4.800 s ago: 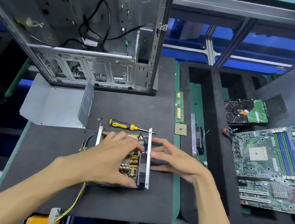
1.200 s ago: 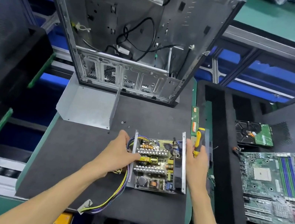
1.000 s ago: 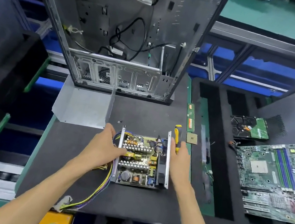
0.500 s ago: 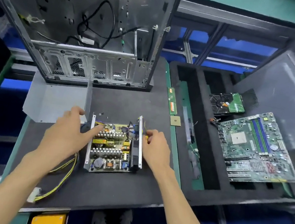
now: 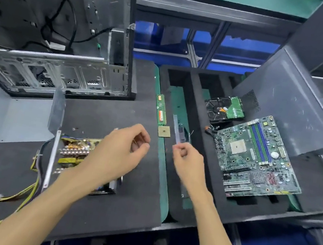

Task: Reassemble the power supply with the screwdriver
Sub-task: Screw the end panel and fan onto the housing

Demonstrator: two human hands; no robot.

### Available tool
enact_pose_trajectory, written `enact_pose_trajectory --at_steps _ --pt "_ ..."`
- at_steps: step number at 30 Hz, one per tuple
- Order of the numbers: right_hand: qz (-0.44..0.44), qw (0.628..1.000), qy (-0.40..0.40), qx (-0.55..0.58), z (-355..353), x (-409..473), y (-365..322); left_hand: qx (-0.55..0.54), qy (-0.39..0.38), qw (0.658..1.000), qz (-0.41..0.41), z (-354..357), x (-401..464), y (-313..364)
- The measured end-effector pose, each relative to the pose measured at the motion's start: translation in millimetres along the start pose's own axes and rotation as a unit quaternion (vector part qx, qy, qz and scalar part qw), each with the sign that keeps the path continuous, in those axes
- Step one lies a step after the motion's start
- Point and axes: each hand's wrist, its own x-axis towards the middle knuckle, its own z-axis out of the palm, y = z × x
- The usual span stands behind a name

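The opened power supply (image 5: 72, 153) lies on the black mat (image 5: 99, 208), its circuit board and heat sinks showing. My left forearm covers its right half. Its grey metal cover (image 5: 14, 115) lies to the upper left, and small screws (image 5: 74, 129) sit just behind the unit. My left hand (image 5: 124, 148) hovers over the mat right of the unit, fingers loosely curled and holding nothing. My right hand (image 5: 186, 156) hovers over the green strip with its fingers curled tight, thumb against forefinger, and nothing shows in it. The screwdriver is not in sight.
An open computer case (image 5: 58, 41) stands at the back left. A RAM stick (image 5: 161, 109) and a CPU chip (image 5: 164, 131) lie on the green strip. A black foam tray (image 5: 200, 99) holds a hard drive (image 5: 224, 109) and a motherboard (image 5: 257, 157). Yellow cables (image 5: 15, 196) trail toward the front left.
Both hands have let go of the power supply's sides and moved right, off the unit. The screwdriver seen in my right hand a second ago is out of sight.
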Motion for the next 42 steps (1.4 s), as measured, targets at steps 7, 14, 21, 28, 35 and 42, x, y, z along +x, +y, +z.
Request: enact_pose_trajectory --at_steps 7,14,21,28,35,42 --pt "0.005 1.000 -0.014 -0.008 -54 36 63 0.030 -0.041 0.992 -0.119 89 65 20" --pt "-0.025 0.996 -0.086 0.000 -67 61 86 0.059 -0.002 0.968 -0.243 155 116 13" --pt "-0.014 0.991 -0.130 0.039 -60 79 76 0.042 0.017 0.967 -0.251 184 137 27" --pt "0.036 0.978 -0.201 0.040 -44 90 58 -0.042 -0.025 0.953 -0.298 200 146 23" --pt "0.045 0.980 -0.185 0.053 -36 95 62 -0.073 -0.032 0.945 -0.317 192 159 20" --pt "0.033 0.985 -0.111 0.127 -44 109 40 -0.071 -0.009 0.968 -0.239 168 172 35"
